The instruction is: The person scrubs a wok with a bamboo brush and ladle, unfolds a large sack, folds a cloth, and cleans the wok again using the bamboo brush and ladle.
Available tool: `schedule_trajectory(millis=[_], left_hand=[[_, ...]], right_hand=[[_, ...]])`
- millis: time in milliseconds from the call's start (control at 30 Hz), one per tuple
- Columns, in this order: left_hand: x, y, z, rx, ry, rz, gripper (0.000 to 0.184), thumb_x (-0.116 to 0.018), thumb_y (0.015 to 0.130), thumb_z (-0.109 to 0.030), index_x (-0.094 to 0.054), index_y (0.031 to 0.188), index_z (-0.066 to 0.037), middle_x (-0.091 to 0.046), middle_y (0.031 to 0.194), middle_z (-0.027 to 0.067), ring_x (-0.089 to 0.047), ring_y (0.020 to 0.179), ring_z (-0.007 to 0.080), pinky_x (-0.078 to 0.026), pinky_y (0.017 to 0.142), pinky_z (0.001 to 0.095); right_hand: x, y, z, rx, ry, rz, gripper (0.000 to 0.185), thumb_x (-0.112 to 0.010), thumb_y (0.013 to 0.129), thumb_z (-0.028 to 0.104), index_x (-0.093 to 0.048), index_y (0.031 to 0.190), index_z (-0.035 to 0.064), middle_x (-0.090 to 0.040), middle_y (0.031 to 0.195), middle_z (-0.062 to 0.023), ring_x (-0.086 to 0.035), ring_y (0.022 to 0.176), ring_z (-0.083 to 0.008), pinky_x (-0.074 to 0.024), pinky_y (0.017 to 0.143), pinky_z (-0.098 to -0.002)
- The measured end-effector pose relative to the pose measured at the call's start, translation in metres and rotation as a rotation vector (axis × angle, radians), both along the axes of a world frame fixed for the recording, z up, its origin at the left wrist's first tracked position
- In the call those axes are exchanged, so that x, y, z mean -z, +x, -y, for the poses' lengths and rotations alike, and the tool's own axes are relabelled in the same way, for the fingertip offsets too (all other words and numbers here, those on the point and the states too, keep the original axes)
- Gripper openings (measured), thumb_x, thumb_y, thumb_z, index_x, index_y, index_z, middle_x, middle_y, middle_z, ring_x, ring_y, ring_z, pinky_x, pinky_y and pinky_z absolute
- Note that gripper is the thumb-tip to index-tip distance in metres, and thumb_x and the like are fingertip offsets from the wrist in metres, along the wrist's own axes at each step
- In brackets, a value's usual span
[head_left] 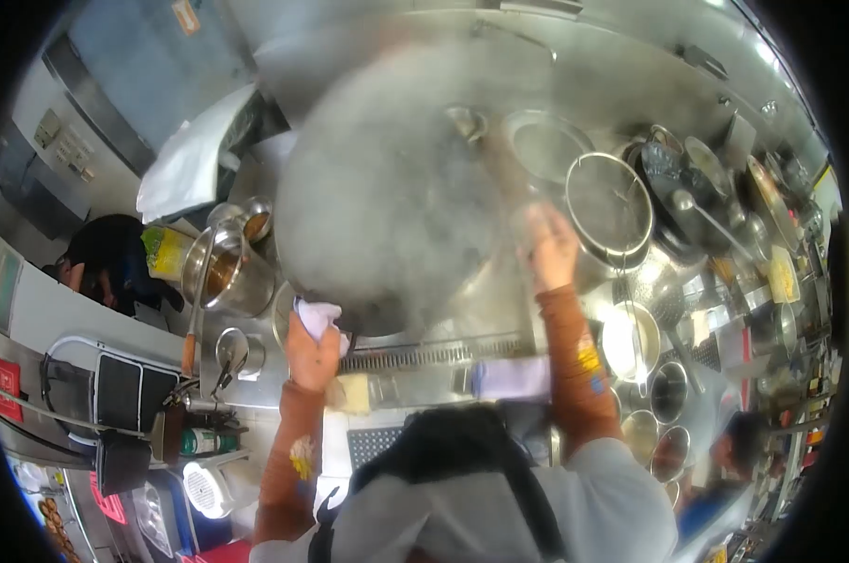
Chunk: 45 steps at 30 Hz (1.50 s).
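Note:
Thick steam hangs over a wok on the stove and hides most of it. At the wok's near left edge, my left hand is closed around a light purple cloth. My right hand is raised at the right side of the steam, its fingers blurred; whether it holds anything is hidden. A round wire strainer lies just right of my right hand, over a pot. Behind it sits a round metal pan.
Left of the wok stand a metal pot with brown liquid and a small cup. A folded purple cloth lies on the front edge. Several containers and a ladle are at the right. Other people are at lower right and far left.

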<state>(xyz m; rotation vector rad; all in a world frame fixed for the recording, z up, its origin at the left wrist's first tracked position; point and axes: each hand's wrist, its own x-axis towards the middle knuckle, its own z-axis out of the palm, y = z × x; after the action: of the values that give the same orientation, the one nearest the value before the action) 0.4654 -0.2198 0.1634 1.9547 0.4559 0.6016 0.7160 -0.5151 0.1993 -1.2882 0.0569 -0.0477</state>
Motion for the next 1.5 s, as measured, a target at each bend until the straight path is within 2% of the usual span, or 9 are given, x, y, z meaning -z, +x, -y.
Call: schedule_trajectory(millis=[167, 300, 500, 667, 733, 1000, 1133, 1400, 1500], left_hand=[[0.041, 0.057, -0.011, -0.075, -0.561, -0.107, 0.019, -0.060, 0.087, -0.020, -0.065, 0.097, -0.006, -0.062, 0.083, 0.0029, -0.060, 0.064, 0.0140, -0.046, 0.049, 0.0275], [0.062, 0.093, 0.016, -0.081, -0.868, -0.157, 0.016, -0.060, 0.086, -0.021, -0.062, 0.095, -0.009, -0.060, 0.078, 0.0051, -0.058, 0.058, 0.0145, -0.046, 0.047, 0.0278], [0.071, 0.107, 0.043, -0.196, -0.947, -0.058, 0.024, -0.062, 0.089, -0.028, -0.060, 0.100, -0.007, -0.066, 0.083, 0.0076, -0.060, 0.058, 0.0166, -0.047, 0.046, 0.0302], [0.073, 0.106, 0.029, -0.072, -1.005, -0.188, 0.032, -0.061, 0.091, -0.038, -0.059, 0.108, -0.011, -0.066, 0.089, 0.0052, -0.060, 0.061, 0.0167, -0.046, 0.048, 0.0305], [0.054, 0.101, 0.037, -0.113, -1.040, -0.193, 0.034, -0.060, 0.092, -0.044, -0.061, 0.107, -0.013, -0.066, 0.091, 0.0057, -0.058, 0.061, 0.0170, -0.047, 0.052, 0.0321], [0.109, -0.001, -0.003, -0.027, -1.030, -0.060, 0.040, -0.068, 0.091, -0.037, -0.061, 0.117, -0.007, -0.067, 0.103, 0.0066, -0.066, 0.083, 0.0169, -0.055, 0.064, 0.0313], [0.173, -0.049, -0.009, -0.065, -0.628, -0.211, 0.035, -0.072, 0.090, -0.024, -0.061, 0.115, -0.003, -0.067, 0.104, 0.0058, -0.065, 0.091, 0.0150, -0.057, 0.071, 0.0317], [0.220, -0.070, 0.002, -0.229, -0.731, -0.182, 0.049, -0.077, 0.081, -0.036, -0.064, 0.112, 0.001, -0.070, 0.102, 0.0164, -0.068, 0.092, 0.0294, -0.055, 0.081, 0.0407], [0.289, -0.094, -0.006, -0.277, -0.245, -0.305, 0.058, -0.074, 0.081, -0.037, -0.057, 0.121, 0.002, -0.065, 0.107, 0.0226, -0.064, 0.097, 0.0398, -0.051, 0.085, 0.0461]], right_hand=[[-0.108, 0.112, -0.011, 0.168, -0.482, 0.795, 0.065, -0.070, 0.089, 0.037, -0.049, 0.140, 0.0021, -0.070, 0.100, -0.0163, -0.068, 0.082, -0.0327, -0.0543, 0.071, -0.0440], [-0.097, 0.167, -0.104, 0.306, -1.017, 0.341, 0.069, -0.062, 0.090, 0.044, -0.044, 0.144, 0.0063, -0.067, 0.112, -0.0238, -0.067, 0.100, -0.0372, -0.0515, 0.087, -0.0465], [0.046, 0.028, -0.185, -0.986, -1.636, 0.602, 0.047, -0.059, 0.083, 0.031, -0.058, 0.126, 0.0115, -0.069, 0.108, -0.0200, -0.066, 0.103, -0.0382, -0.0517, 0.091, -0.0494], [-0.006, 0.098, -0.155, -0.818, -2.019, 0.580, 0.049, -0.065, 0.081, 0.035, -0.058, 0.122, 0.0092, -0.072, 0.102, -0.0154, -0.069, 0.097, -0.0330, -0.0548, 0.082, -0.0480], [0.019, 0.143, -0.153, -0.061, -1.623, 0.299, 0.052, -0.068, 0.081, 0.037, -0.058, 0.123, 0.0078, -0.072, 0.103, -0.0140, -0.070, 0.097, -0.0315, -0.0561, 0.079, -0.0457], [-0.010, 0.083, -0.133, -1.189, -1.324, 0.825, 0.059, -0.067, 0.082, 0.054, -0.063, 0.129, 0.0179, -0.065, 0.122, -0.0198, -0.061, 0.114, -0.0368, -0.0465, 0.098, -0.0426], [-0.004, 0.134, -0.166, -0.191, -1.563, 0.256, 0.042, -0.064, 0.086, 0.045, -0.070, 0.106, 0.0086, -0.071, 0.108, -0.0156, -0.068, 0.101, -0.0331, -0.0529, 0.085, -0.0449], [0.010, 0.064, -0.163, -1.164, -1.261, 0.724, 0.059, -0.060, 0.085, 0.054, -0.062, 0.126, 0.0123, -0.065, 0.120, -0.0212, -0.060, 0.113, -0.0395, -0.0457, 0.100, -0.0454], [0.001, 0.134, -0.149, -0.536, -1.724, 0.353, 0.047, -0.061, 0.087, 0.047, -0.068, 0.119, 0.0132, -0.067, 0.117, -0.0183, -0.064, 0.108, -0.0363, -0.0486, 0.095, -0.0456]])
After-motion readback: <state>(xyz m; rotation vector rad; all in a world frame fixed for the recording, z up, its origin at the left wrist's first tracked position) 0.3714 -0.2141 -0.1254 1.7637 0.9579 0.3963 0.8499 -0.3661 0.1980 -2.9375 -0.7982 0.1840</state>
